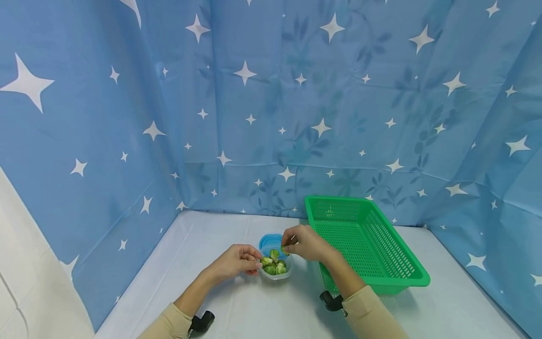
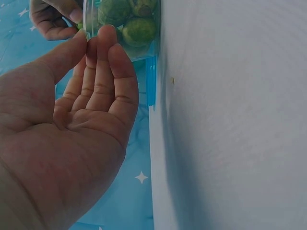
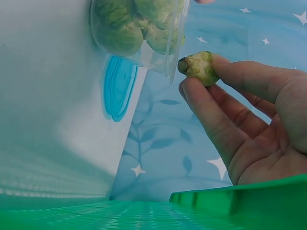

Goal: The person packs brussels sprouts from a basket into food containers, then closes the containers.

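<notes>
A small clear plastic container (image 1: 277, 277) stands on the white table with several green Brussels sprouts (image 1: 269, 270) in it. My left hand (image 1: 237, 260) is at its left side, thumb and fingertips pinching the rim (image 2: 88, 21) in the left wrist view. Just above the container's right rear edge, my right hand (image 1: 306, 242) pinches a single Brussels sprout (image 3: 200, 68) between thumb and fingers. The sprout's browned cut stem end points toward the container in the right wrist view.
Behind the container lies a blue lid (image 1: 268, 240). A large green plastic basket (image 1: 406, 281) with perforated walls stands to the right, close beside my right forearm. A blue star-patterned curtain (image 1: 262, 108) hangs behind the table.
</notes>
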`<move>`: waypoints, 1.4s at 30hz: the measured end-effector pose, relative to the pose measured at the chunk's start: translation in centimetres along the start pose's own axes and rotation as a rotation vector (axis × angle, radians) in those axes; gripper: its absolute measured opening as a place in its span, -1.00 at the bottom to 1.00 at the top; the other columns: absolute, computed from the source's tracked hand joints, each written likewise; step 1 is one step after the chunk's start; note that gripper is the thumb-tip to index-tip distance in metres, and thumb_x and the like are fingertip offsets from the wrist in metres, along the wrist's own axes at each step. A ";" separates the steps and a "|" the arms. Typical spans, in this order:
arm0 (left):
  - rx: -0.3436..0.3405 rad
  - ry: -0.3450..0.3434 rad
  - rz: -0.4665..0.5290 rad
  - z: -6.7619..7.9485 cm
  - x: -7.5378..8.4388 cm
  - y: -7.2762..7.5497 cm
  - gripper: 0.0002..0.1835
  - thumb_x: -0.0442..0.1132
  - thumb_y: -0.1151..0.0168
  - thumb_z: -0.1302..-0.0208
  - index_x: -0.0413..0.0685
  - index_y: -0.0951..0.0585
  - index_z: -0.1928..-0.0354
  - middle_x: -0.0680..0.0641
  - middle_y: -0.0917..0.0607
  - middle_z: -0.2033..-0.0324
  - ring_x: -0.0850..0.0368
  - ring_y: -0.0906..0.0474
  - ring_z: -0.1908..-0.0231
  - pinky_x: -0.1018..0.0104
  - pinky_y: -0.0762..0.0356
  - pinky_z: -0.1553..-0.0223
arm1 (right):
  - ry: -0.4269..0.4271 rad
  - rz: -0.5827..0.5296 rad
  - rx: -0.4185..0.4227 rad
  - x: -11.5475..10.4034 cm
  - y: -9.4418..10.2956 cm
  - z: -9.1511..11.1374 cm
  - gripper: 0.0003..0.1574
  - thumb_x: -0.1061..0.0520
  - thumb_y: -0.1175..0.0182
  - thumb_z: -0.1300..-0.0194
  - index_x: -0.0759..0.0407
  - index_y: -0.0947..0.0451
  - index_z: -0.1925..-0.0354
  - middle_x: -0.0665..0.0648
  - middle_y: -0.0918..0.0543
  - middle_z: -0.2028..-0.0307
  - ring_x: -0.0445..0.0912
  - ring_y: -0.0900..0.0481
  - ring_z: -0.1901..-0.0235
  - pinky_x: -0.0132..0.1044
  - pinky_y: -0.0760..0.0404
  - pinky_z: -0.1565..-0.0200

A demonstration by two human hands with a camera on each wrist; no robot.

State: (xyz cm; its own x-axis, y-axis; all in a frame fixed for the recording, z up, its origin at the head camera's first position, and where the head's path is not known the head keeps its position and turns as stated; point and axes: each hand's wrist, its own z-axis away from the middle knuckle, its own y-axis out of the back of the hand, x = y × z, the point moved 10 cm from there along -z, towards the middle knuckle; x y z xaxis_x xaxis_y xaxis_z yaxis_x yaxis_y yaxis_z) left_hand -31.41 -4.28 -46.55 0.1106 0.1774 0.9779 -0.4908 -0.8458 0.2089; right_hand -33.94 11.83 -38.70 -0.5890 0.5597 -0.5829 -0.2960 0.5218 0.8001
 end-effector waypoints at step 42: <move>-0.010 -0.003 0.003 -0.1 -0.2 0.0 -0.71 -0.23 -0.34 -0.45 -0.27 -0.63 -0.08 -0.25 -0.78 0.21 -0.01 -0.79 0.22 0.05 -0.76 0.08 | 0.095 0.144 -0.095 -1.5 -1.8 -0.2 -0.92 0.31 -0.41 -0.32 0.15 -0.77 0.25 0.01 -0.77 0.32 -0.28 -0.67 0.30 -0.40 -0.68 0.21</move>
State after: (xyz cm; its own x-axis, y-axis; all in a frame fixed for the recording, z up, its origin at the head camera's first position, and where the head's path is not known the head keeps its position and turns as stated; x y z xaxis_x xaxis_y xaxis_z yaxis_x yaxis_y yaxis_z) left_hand -31.54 -4.28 -46.73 0.1118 0.1729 0.9786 -0.4996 -0.8415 0.2057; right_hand -32.70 9.89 -39.24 -0.6974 0.5588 -0.4487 -0.2705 0.3746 0.8869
